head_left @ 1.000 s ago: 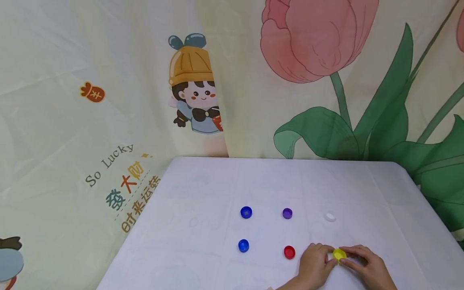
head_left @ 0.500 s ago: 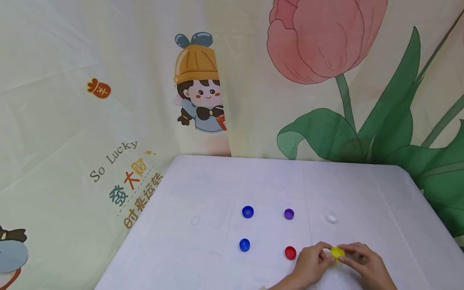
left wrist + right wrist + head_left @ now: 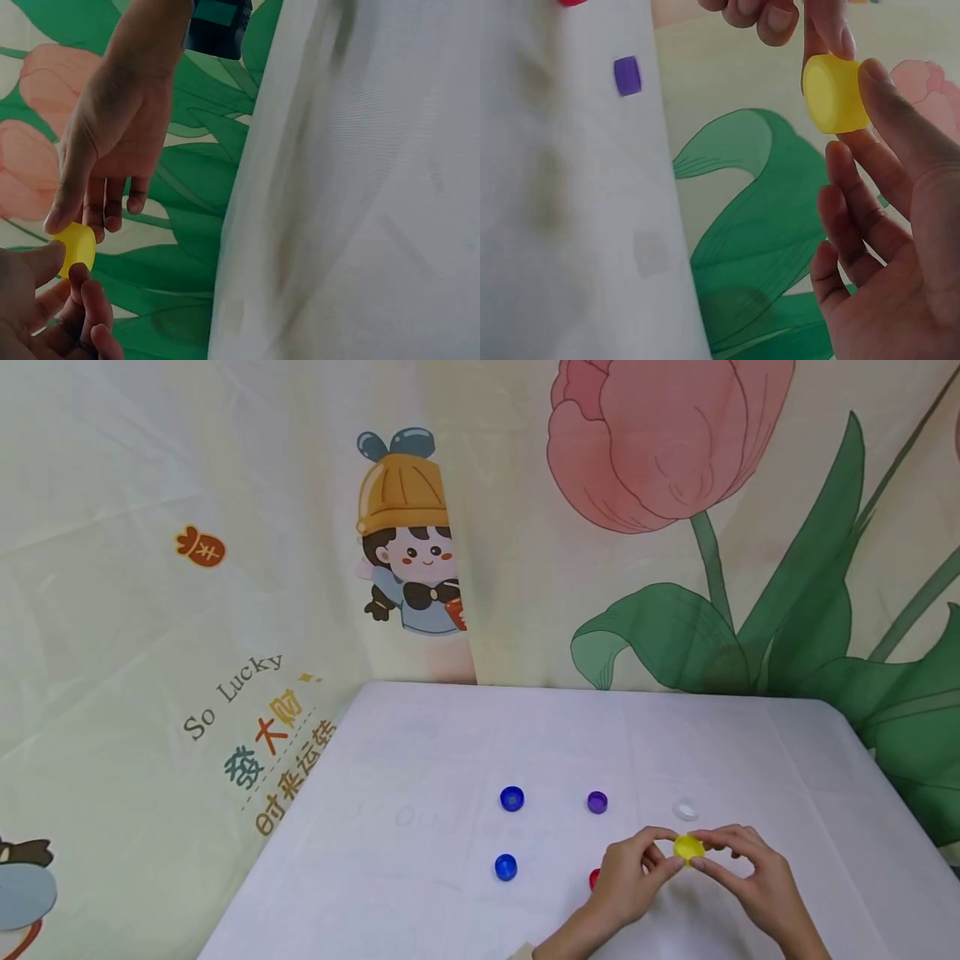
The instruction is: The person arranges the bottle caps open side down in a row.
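A yellow bottle cap (image 3: 688,850) is held above the table between both hands. My left hand (image 3: 630,875) pinches its left edge between thumb and finger, as the left wrist view shows at lower left. On the opposite edge, my right hand (image 3: 759,883) pinches the same cap (image 3: 835,94) with thumb and index finger; its other fingers are loosely bent. A red cap (image 3: 595,879) lies mostly hidden behind the left hand. Just beyond the hands lies a white cap (image 3: 686,810), with a purple cap (image 3: 597,802) to its left.
Two blue caps lie further left on the white-covered table (image 3: 405,893): a far blue cap (image 3: 512,799) and a nearer blue cap (image 3: 506,867). Behind the table's back edge hangs a printed curtain (image 3: 510,527) with a large tulip.
Both hands have lifted the yellow cap up and away from the front of the table. The left hand now covers most of the red cap. The other caps stay put.
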The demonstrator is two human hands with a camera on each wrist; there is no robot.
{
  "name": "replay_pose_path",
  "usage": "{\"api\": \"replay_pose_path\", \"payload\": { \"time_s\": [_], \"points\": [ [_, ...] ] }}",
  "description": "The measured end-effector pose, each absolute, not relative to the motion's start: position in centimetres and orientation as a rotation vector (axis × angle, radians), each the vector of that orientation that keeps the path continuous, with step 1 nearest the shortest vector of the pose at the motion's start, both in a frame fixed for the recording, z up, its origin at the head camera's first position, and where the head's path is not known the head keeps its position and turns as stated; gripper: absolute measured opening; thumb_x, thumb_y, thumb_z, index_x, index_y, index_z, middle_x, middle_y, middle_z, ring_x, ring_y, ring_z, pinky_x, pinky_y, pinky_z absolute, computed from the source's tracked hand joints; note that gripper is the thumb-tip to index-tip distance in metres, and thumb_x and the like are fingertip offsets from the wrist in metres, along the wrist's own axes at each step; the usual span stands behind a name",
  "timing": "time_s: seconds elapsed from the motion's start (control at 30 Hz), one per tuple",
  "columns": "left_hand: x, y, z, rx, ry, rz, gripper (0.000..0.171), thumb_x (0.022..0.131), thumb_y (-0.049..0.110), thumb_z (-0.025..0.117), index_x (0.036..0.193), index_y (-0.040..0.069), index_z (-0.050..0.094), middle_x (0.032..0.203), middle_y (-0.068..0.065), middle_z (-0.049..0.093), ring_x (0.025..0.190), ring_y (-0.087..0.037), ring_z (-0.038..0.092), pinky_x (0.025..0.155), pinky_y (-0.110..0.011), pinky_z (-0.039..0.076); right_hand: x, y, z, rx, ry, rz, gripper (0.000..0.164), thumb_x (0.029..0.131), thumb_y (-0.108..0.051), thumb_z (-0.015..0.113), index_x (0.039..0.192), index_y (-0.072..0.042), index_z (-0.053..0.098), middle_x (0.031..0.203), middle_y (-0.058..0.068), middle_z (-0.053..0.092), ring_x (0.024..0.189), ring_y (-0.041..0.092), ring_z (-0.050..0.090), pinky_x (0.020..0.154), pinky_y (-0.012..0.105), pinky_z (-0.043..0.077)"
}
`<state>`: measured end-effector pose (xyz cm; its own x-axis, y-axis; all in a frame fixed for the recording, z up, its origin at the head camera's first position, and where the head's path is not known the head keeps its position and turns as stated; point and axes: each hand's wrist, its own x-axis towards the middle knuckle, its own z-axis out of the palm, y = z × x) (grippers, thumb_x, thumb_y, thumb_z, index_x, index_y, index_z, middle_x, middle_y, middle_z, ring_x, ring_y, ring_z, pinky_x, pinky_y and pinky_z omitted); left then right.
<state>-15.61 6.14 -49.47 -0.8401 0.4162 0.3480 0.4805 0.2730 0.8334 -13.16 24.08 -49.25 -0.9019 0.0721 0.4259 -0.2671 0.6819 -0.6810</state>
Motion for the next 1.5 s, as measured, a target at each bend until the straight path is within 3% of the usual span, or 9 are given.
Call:
{"api": "replay_pose_path", "payload": {
  "time_s": [0.47, 0.77, 0.97, 1.13, 1.5],
  "points": [
    [-15.6, 4.2, -45.2, -0.97, -2.274, -1.645, 0.023, 0.09, 0.023, 0.062, 0.111, 0.016, 0.061, 0.065, 0.005, 0.056, 0.058, 0.006, 0.043, 0.052, -0.012, 0.042, -13.0, 22.6, -45.1, 0.358, -2.272, 1.108, 0.045, 0.059, 0.002, 0.083, 0.098, -0.016, 0.071, 0.088, -0.009, 0.061, 0.087, 0.006, 0.046, 0.076, 0.008, 0.036],
    [-15.8, 4.1, -45.5, -0.935, -2.287, -1.719, 0.025, 0.087, 0.019, 0.066, 0.111, 0.013, 0.062, 0.064, 0.001, 0.057, 0.056, 0.004, 0.042, 0.05, -0.014, 0.042, -13.0, 22.3, -44.9, 0.355, -2.283, 1.091, 0.043, 0.06, 0.001, 0.084, 0.097, -0.016, 0.071, 0.087, -0.01, 0.061, 0.086, 0.005, 0.045, 0.077, 0.01, 0.036],
    [-15.7, 4.1, -45.0, -0.688, -2.305, -2.123, 0.028, 0.085, 0.021, 0.067, 0.11, 0.009, 0.063, 0.065, 0.002, 0.056, 0.054, 0.0, 0.045, 0.048, -0.016, 0.039, -13.0, 22.2, -44.9, 0.364, -2.286, 1.09, 0.044, 0.059, 0.001, 0.084, 0.098, -0.017, 0.071, 0.086, -0.009, 0.061, 0.086, 0.005, 0.045, 0.077, 0.01, 0.036],
    [-15.6, 4.2, -44.7, -0.403, -2.382, -2.349, 0.021, 0.085, 0.026, 0.067, 0.097, 0.01, 0.069, 0.058, 0.005, 0.049, 0.047, -0.004, 0.04, 0.042, -0.017, 0.029, -13.0, 22.0, -45.0, 0.374, -2.282, 1.107, 0.045, 0.059, 0.001, 0.084, 0.098, -0.017, 0.071, 0.087, -0.012, 0.06, 0.086, 0.005, 0.046, 0.076, 0.011, 0.037],
    [-15.7, 4.3, -44.6, -0.271, -2.441, -2.386, 0.021, 0.082, 0.025, 0.07, 0.089, 0.005, 0.072, 0.057, 0.005, 0.047, 0.052, -0.005, 0.037, 0.044, -0.02, 0.025, -13.2, 21.7, -45.3, 0.382, -2.303, 1.119, 0.042, 0.062, -0.004, 0.083, 0.099, -0.02, 0.07, 0.085, -0.013, 0.059, 0.086, 0.004, 0.045, 0.075, 0.013, 0.037]
  ]
}}
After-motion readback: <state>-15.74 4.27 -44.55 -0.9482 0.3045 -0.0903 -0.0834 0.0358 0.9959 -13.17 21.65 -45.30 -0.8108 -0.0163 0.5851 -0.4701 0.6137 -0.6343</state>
